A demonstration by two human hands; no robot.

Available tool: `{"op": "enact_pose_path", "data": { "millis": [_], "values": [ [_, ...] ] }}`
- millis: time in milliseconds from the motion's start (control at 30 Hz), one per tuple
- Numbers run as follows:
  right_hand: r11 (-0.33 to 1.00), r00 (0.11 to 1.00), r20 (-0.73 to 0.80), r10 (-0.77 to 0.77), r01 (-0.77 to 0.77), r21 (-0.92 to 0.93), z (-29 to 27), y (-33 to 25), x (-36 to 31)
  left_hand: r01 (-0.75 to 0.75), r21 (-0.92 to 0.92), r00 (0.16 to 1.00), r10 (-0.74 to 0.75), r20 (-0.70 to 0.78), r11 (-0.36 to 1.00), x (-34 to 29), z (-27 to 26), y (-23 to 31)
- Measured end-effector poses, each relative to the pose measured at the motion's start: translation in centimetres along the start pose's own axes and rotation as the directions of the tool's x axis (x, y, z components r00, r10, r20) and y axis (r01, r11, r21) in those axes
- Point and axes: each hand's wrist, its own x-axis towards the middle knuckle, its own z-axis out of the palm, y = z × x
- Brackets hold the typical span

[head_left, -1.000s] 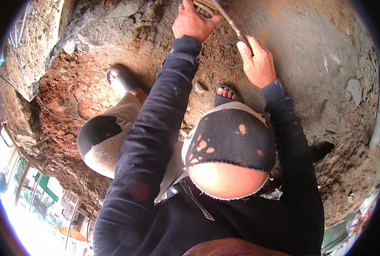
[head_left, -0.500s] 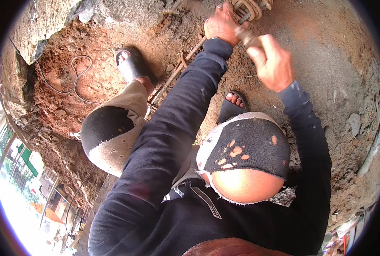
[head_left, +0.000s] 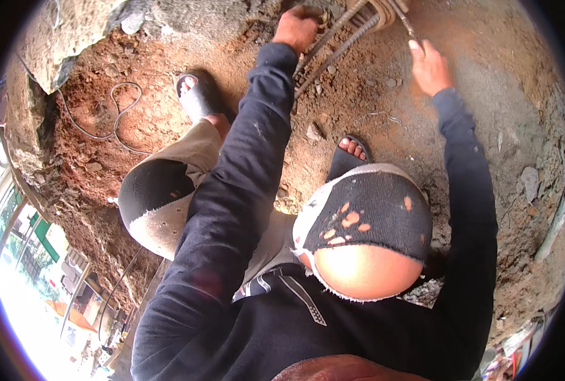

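At the top of the view, my left hand is closed at the side of a rebar cage, its fingers curled and partly in shadow on the far bar. Two long ribbed bars run down and left from a bundle of bent steel stirrups. To the right of the stirrups, my right hand grips a slim metal tool with a narrow shaft. That shaft points up and left past the stirrups; its tip is out of the picture.
My sandalled feet, the left sandal and the right sandal, stand on loose reddish soil. A thin wire curls over the dirt at left. Broken concrete rises at the upper left, and a small stone lies between my feet.
My left hand has shifted left and slightly down. My right hand has moved right and up, away from the left. The rebar cage has swung, its lower bars now further right.
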Motion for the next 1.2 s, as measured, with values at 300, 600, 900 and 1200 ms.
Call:
{"op": "enact_pose_path", "data": {
  "millis": [300, 600, 900, 1200],
  "values": [
    [0.978, 0.982, -0.052, -0.183, 0.188, 0.091, -0.8, -0.7, -1.1, -0.094, 0.303, 0.994, 0.108, -0.028, 0.948, -1.4, 1.6, -1.1],
    [0.706, 0.955, -0.258, 0.143, 0.085, 0.703, -0.1, -6.0, -6.1, -0.266, 0.041, 0.936, 0.248, 0.252, 0.963, 3.3, 2.7, 1.9],
    [0.079, 0.897, 0.205, 0.392, -0.255, 0.964, 6.4, -9.2, -12.4, -0.653, 0.260, 0.753, 0.569, 0.331, 0.712, 7.5, 3.0, 3.3],
    [0.225, 0.900, 0.143, 0.411, -0.253, 0.941, 4.4, -7.2, -11.4, -0.506, 0.335, 0.789, 0.270, 0.552, 0.795, 9.9, 3.0, 7.8]
  ]
}}
